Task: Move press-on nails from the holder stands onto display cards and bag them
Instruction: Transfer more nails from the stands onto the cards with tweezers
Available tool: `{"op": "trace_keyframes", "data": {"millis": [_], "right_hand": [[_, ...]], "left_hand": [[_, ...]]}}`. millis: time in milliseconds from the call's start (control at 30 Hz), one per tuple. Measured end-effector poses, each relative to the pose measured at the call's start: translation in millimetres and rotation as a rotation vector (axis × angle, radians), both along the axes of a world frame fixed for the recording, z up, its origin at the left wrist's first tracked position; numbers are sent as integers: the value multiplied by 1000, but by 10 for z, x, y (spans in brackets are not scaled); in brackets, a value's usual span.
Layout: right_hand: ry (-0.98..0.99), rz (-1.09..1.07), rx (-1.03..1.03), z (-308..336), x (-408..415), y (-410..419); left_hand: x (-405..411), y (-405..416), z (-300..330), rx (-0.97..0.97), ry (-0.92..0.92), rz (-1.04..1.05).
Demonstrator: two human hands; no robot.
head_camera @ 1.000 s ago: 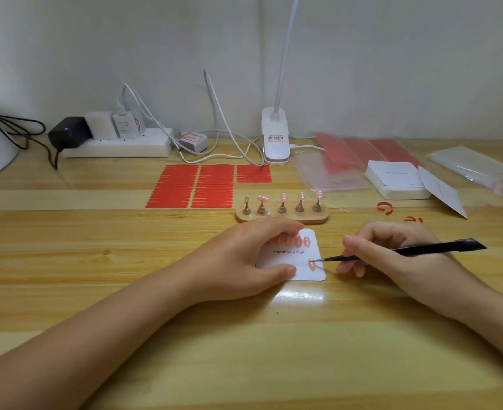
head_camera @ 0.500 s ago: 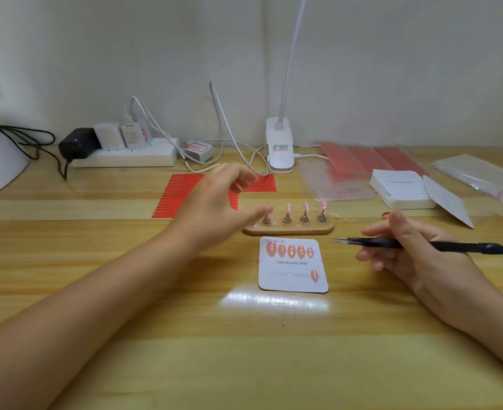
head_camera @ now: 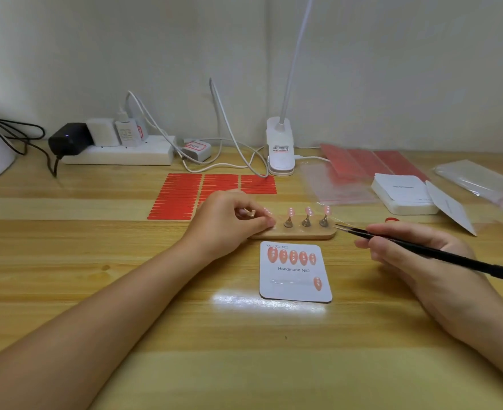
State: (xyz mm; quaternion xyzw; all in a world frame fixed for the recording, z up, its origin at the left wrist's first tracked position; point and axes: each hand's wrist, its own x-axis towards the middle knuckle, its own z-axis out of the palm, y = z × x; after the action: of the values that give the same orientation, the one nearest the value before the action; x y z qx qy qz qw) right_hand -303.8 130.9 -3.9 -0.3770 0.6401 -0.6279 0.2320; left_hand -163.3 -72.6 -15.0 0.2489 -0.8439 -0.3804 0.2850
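Note:
A wooden holder base point(head_camera: 303, 234) lies mid-table with three metal stands point(head_camera: 306, 221) in plain sight, each topped by a pink press-on nail point(head_camera: 308, 211). My left hand point(head_camera: 229, 223) covers the base's left end, and its thumb and fingers pinch a holder stand point(head_camera: 252, 213) next to another pink nail point(head_camera: 268, 211). In front of the base lies a white display card point(head_camera: 291, 291) with several pink nails in its top row and one carded nail point(head_camera: 317, 283) at lower right. My right hand point(head_camera: 407, 255) grips black tweezers point(head_camera: 451, 258), whose tip is near the base's right end.
Red adhesive strip sheets point(head_camera: 182, 199) lie behind my left hand. At the back are a power strip point(head_camera: 120, 155), cables and a clip lamp point(head_camera: 280, 152). To the right are clear bags point(head_camera: 339, 184), a stack of white cards point(head_camera: 401, 193), a loose card point(head_camera: 451, 208) and more bags point(head_camera: 481, 182).
My left hand left the card, reached back and closed on a stand at the base's left end. My right hand drew the tweezers off the card, up toward the base's right end.

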Motion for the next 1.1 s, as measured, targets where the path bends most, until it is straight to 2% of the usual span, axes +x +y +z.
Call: {"op": "trace_keyframes", "data": {"millis": [167, 300, 433, 600, 733, 1100], "right_hand": [[113, -37, -68, 72, 104, -67], [227, 18, -94, 164, 136, -224], [435, 91, -137, 206, 121, -499], [820, 32, -152, 0, 77, -709], [880, 137, -166, -49, 45, -690], [892, 181, -196, -34, 84, -674]], "left_hand": [[3, -15, -20, 36, 4, -15], [3, -18, -28, 37, 9, -12], [5, -16, -26, 35, 4, -5], [8, -10, -21, 35, 13, -8], [7, -14, -20, 26, 13, -6], [5, -14, -22, 36, 15, -5]]}}
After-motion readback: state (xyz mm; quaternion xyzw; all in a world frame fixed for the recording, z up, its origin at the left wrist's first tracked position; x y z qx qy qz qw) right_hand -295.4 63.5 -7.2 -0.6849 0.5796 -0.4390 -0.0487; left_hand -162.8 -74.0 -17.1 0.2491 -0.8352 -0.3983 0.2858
